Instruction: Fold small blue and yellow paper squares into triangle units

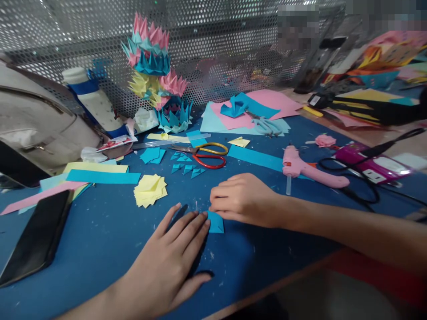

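A small folded piece of blue paper (216, 223) lies on the blue tabletop. My left hand (176, 253) is flat with fingers stretched out, its fingertips pressing the paper's left edge. At the paper's upper edge, my right hand (245, 200) is curled closed, its fingertips on the paper and partly hidden. Beyond the hands are several small folded blue triangles (188, 170), a pile of blue paper squares (152, 154) and a stack of yellow paper squares (150, 190). Scissors (203, 154) with one yellow and one red handle lie just behind the triangles.
At right are a pink glue gun (312, 171), a magenta power strip (368, 162) and black cables. A phone (36, 235) and paper strips (103, 176) lie left. Behind stand a bottle (95, 104), folded-paper model (151, 62), coloured sheets (267, 100) and blue-handled scissors (267, 126).
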### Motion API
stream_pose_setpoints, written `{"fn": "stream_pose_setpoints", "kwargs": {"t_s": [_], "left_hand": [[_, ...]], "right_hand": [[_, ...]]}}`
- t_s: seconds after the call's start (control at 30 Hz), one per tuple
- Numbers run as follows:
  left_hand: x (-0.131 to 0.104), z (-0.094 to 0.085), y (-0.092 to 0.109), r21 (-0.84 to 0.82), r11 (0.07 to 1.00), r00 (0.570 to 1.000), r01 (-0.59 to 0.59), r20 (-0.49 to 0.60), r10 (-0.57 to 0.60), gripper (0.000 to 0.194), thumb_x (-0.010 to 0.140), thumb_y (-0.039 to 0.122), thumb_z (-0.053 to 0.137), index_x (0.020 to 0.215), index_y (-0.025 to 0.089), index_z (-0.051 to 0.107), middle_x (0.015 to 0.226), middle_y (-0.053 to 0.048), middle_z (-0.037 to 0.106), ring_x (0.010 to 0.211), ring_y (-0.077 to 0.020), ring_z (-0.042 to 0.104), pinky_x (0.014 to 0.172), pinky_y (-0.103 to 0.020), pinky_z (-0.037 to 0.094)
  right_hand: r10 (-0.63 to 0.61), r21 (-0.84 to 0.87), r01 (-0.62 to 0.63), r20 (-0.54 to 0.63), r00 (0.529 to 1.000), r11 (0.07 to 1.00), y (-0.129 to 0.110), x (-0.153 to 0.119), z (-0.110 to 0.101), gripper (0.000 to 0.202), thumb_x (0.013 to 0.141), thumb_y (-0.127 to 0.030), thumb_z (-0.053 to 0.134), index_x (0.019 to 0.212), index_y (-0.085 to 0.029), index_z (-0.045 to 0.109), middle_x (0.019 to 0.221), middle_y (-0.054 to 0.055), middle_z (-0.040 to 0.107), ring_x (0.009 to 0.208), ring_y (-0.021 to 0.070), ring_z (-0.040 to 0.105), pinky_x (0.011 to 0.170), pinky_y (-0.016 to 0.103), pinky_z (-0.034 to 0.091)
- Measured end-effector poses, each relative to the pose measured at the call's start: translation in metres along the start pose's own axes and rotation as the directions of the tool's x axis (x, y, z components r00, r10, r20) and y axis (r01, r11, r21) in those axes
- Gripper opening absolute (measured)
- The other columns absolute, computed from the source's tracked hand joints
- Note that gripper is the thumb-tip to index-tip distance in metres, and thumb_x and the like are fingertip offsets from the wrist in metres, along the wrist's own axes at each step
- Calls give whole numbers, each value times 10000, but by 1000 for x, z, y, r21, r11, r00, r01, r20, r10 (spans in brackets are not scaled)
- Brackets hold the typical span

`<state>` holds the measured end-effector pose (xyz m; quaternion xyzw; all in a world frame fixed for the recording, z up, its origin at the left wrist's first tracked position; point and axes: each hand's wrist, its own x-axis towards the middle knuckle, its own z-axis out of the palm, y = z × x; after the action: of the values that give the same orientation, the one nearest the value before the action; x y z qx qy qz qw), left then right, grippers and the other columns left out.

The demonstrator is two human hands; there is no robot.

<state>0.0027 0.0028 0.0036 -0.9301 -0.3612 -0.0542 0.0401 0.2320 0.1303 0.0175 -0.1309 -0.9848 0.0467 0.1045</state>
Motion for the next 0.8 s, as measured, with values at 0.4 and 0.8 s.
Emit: {"fn": "stream_pose_setpoints", "kwargs": {"t_s": [0.4, 0.8], "left_hand": [[1, -2, -1, 15, 1000, 1000, -11, -1, 11, 672, 1017, 572, 416, 1489, 93, 418, 1542, -109, 446, 1424, -289, 374, 1242, -509, -11], [3, -2, -3, -8, 1000, 998, -15, -57, 14, 683, 992, 587, 475, 1463, 92, 458, 1498, -109, 504, 1368, -285, 461, 1247, -488, -10]], "right_hand": [[-242, -278, 215, -67, 968, 936, 1, 1, 0, 285, 1018, -171, 440, 770, -177, 581, 790, 17, 603, 739, 162, 446, 583, 323, 215], [-257, -181, 247, -37, 966, 952, 4, 4, -3, 281, 999, -193, 504, 751, -167, 634, 820, 19, 633, 789, 166, 458, 604, 323, 262]]}}
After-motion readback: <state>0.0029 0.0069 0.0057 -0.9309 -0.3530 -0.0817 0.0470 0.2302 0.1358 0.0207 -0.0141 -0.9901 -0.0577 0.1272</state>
